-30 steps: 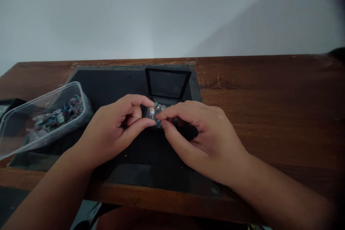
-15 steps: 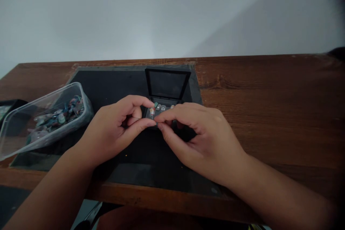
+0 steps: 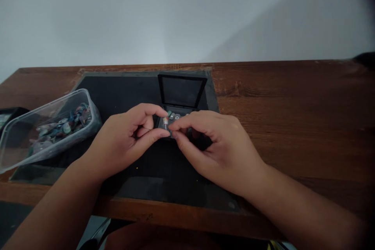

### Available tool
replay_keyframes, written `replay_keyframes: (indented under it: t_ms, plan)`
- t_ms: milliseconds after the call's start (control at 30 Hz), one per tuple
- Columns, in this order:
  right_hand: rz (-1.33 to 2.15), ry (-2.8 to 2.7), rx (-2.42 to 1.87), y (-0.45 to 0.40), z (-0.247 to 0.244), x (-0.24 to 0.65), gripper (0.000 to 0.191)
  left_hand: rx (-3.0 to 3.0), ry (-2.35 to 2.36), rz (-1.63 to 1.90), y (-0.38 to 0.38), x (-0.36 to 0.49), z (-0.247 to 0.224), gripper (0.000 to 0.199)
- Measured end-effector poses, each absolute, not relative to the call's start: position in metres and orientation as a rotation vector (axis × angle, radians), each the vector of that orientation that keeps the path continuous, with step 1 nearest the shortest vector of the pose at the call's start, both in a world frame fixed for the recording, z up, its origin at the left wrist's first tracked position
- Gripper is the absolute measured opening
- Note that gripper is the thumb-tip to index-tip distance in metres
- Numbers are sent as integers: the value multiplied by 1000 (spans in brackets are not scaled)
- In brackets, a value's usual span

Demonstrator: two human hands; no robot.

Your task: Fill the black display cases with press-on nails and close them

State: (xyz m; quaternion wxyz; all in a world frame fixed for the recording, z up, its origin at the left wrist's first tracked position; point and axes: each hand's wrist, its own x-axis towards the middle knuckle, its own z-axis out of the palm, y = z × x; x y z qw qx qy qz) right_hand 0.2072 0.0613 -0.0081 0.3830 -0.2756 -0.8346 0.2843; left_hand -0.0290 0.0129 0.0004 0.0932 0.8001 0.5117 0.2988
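Open black case (image 3: 183, 91), lid up on far side, tray on near side, at both hands. Left hand (image 3: 168, 124) at tray's left side, thumb and index tips held apart, narrow gap, multicoloured piece (image 3: 165, 120) showing between them; can't tell if either tip touches it. Right hand (image 3: 172, 131) over tray's near part, index and thumb tips nearly together; a bit of blue-green shows by the tips, can't tell if pinched.

Tray partly covered: right hand hides its right side and near right corner, left thumb covers part of near edge. Pieces in tray small and soft in focus. Right hand's other fingers curled under, hard to see. Clear container (image 3: 87, 97) left of left hand, cut off slightly by left frame edge; contents overlap, material unclear. Dark box (image 3: 20, 112) behind it, far left, cut off. Dark object at far right edge (image 3: 366, 59), also cut off, unidentifiable.

Counts: 2 hands, 1 open case, 1 clear container, 1 dark box. In tray, at least 4 pieces visible: multicoloured, green (image 3: 169, 113), greyish (image 3: 172, 116), heart-marked (image 3: 177, 117). Container pieces (image 3: 66, 127): many, not countable. 1 dark mat (image 3: 129, 93) under case, on 1 wooden tabletop (image 3: 293, 117).
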Motion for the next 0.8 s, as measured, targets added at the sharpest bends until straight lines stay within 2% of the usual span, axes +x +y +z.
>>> replay_keyframes:
  t_ms: [400, 800]
  plan:
    - [582, -2100, -828, 62, 0, 211, 18, 2179, 1650, 777, 18, -37, -1, 19]
    - [618, -2149, -950, 70, 1, 211, 19, 2075, 1650, 512, 26, -39, -10, 32]
